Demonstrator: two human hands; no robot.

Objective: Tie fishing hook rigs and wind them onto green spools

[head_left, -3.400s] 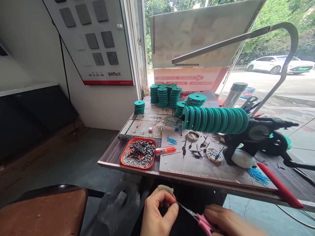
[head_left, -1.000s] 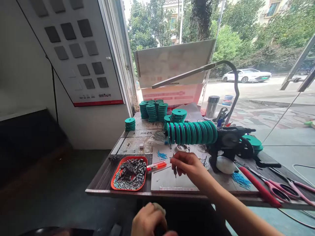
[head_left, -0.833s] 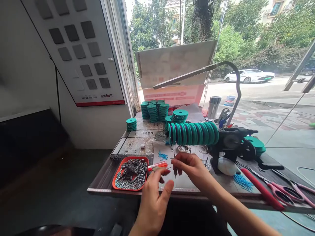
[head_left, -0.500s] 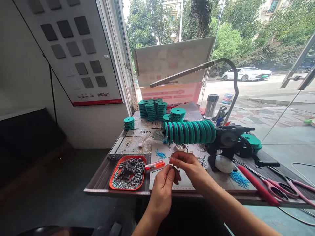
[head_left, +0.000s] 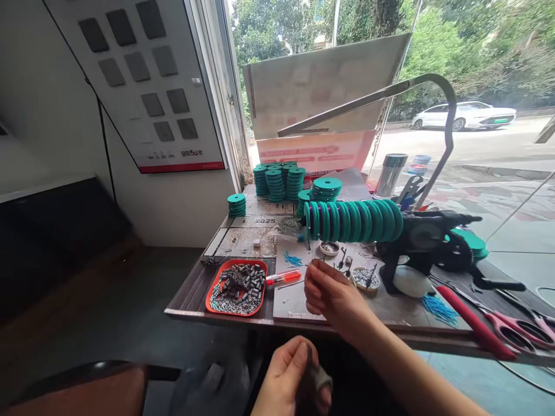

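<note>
My left hand point(head_left: 289, 375) is low, below the table's front edge, with its fingers closed on a small dark piece point(head_left: 309, 359); a pale wrap covers one fingertip. My right hand point(head_left: 327, 292) reaches over the pale work board point(head_left: 299, 300). Its thumb and forefinger are pinched together near small dark pins; whether anything is between them is too small to tell. Just beyond stands a black winder point(head_left: 427, 240) with a row of green spools point(head_left: 353, 221) on its shaft.
A red tray point(head_left: 215, 299) of small metal parts sits at the front left, with a red pen point(head_left: 284, 278) beside it. Two small dishes point(head_left: 365, 277) lie under the winder. Pink scissors point(head_left: 515, 332) and a red handle point(head_left: 474, 320) lie right. Green spool stacks point(head_left: 280, 182), a metal cup point(head_left: 390, 173) and a lamp arm point(head_left: 433, 86) stand behind.
3.4 s ago my hands worked below the table with the pink scissors, which now lie on it. The hands then met over the board; my left has since dropped below the edge, holding the dark piece.
</note>
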